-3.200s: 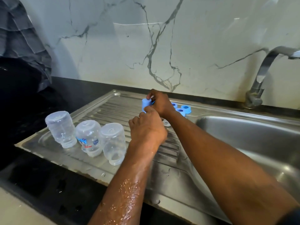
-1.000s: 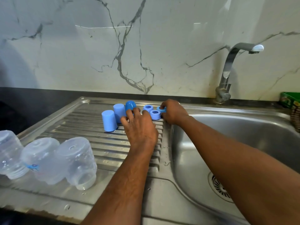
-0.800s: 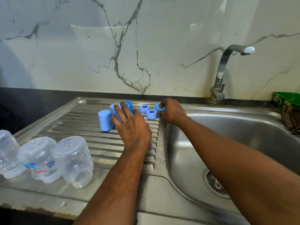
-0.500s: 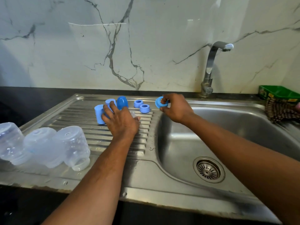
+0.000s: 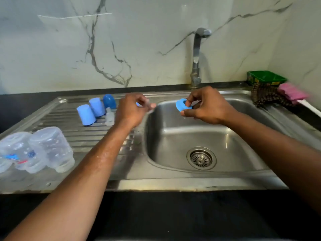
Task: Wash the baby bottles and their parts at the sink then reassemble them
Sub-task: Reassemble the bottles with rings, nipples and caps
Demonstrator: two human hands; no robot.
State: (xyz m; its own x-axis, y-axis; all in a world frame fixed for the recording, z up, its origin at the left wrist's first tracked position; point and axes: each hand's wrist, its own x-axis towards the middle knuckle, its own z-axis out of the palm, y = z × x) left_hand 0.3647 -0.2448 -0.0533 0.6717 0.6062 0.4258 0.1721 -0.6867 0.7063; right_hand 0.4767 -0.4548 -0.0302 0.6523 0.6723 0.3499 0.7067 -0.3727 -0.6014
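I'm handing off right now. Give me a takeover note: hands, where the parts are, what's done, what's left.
Right hand pinches a blue collar ring over the basin.
Left hand pinches a small clear part, apparently a teat.
Three blue caps and another clear teat stand on the drainboard; bottles rest inverted at its left end.
Nothing reassembled yet. Left: teats into rings, then onto bottles, then caps.

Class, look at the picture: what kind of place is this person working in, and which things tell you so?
Most likely a home kitchen sink area: a steel sink with ribbed drainboard, a tap against a marble wall, and a pink sponge beside it.
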